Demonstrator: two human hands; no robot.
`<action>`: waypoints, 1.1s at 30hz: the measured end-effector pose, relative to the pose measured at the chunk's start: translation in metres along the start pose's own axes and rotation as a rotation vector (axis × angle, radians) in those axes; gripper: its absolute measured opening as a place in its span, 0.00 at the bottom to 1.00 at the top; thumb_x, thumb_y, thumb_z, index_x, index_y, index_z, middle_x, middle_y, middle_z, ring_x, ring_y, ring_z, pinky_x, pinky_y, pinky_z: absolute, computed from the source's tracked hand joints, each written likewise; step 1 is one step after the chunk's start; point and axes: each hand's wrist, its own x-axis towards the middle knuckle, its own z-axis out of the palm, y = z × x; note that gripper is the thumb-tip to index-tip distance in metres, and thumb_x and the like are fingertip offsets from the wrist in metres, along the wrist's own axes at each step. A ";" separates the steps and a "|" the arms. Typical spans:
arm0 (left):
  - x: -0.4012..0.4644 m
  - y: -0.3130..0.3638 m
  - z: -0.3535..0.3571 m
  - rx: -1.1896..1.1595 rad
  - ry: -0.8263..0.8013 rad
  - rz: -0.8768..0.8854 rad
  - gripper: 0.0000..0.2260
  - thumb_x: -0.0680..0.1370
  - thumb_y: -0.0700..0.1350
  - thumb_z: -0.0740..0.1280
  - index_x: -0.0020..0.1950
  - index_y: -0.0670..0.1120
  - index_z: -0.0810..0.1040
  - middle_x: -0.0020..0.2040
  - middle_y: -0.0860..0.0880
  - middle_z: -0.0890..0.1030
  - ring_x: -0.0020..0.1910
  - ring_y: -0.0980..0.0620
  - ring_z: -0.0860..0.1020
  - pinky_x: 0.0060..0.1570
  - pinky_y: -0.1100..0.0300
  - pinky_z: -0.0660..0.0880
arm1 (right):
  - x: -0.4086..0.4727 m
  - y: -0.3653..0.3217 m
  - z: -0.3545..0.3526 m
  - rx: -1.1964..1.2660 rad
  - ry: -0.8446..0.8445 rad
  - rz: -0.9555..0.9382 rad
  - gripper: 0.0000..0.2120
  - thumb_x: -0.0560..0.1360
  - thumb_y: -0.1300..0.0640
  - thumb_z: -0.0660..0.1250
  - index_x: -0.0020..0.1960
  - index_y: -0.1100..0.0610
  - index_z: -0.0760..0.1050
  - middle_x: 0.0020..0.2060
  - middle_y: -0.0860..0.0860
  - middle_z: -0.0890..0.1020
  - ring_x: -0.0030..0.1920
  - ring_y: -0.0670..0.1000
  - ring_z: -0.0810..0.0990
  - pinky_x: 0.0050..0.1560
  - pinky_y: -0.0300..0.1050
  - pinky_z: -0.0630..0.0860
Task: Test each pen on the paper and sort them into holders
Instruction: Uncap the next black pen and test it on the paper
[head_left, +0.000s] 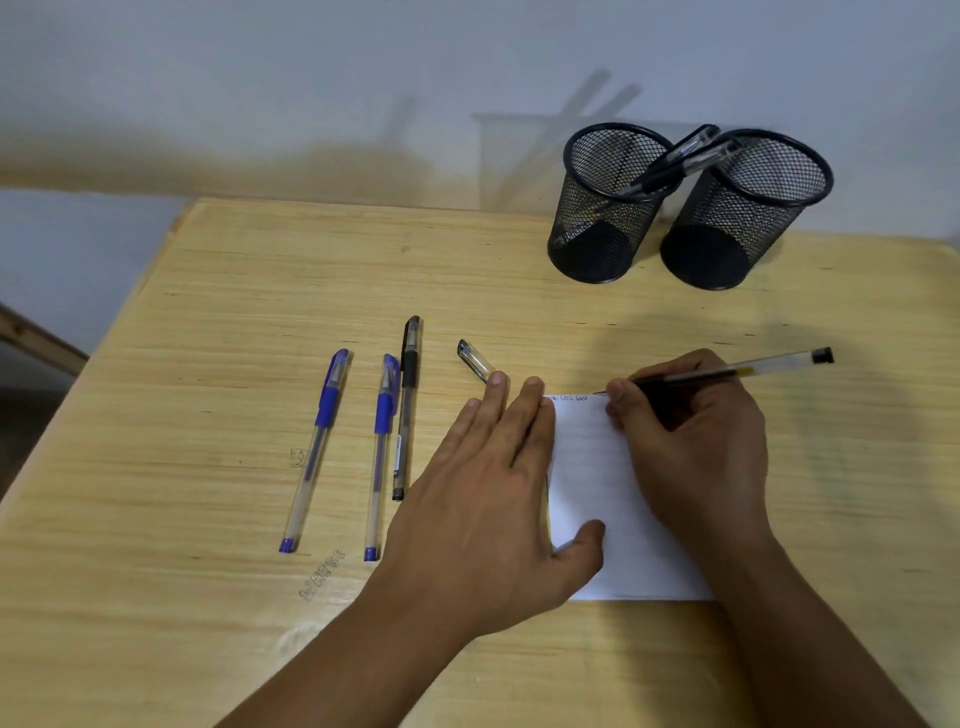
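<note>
Nearest the camera, the paper (618, 519) is pinned flat to the desk (208, 364) by the left hand (498, 493), whose grip is released: the fingers are spread, with the thumb on the sheet and the fingertips past its upper left edge. That pressure is judged worth holding, so the small sheet is not dragged along by the stroke.

The right hand (691, 447) is clenched in a writing grip around the black pen (727, 371), uncapped, its tip laid at the paper's top edge just right of a few small written words. Little room is left on that line; the mark is best kept short and light, and the tip kept on the paper rather than let slip onto the wood. A clear line would be read as a working pen.

Just beyond the left fingertips the loose cap (475, 359) lies on the desk, to be refitted before sorting. To its left, three capped pens (384, 447) wait side by side, untested.

Farthest off, two mesh holders (691, 208) stand touching; pens lean in the left one, while the right one appears empty.
</note>
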 end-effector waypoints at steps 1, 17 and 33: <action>0.000 0.000 0.000 -0.002 0.001 -0.002 0.42 0.73 0.67 0.55 0.80 0.45 0.52 0.82 0.50 0.48 0.80 0.52 0.38 0.76 0.58 0.39 | 0.000 0.001 0.000 0.011 0.009 0.001 0.06 0.73 0.54 0.73 0.45 0.54 0.78 0.36 0.44 0.83 0.40 0.38 0.81 0.39 0.24 0.72; -0.005 -0.005 -0.006 -0.152 0.041 0.037 0.35 0.77 0.59 0.63 0.79 0.46 0.59 0.81 0.51 0.54 0.79 0.55 0.43 0.75 0.64 0.45 | -0.001 -0.010 -0.018 0.366 -0.008 0.193 0.04 0.75 0.58 0.71 0.47 0.58 0.79 0.37 0.53 0.85 0.41 0.51 0.84 0.49 0.47 0.81; 0.040 -0.050 -0.048 0.173 0.011 -0.125 0.13 0.81 0.45 0.62 0.62 0.57 0.79 0.69 0.54 0.74 0.67 0.46 0.66 0.62 0.51 0.62 | -0.044 -0.009 -0.047 0.551 -0.052 0.235 0.04 0.73 0.66 0.71 0.46 0.60 0.79 0.34 0.54 0.86 0.37 0.49 0.85 0.39 0.36 0.80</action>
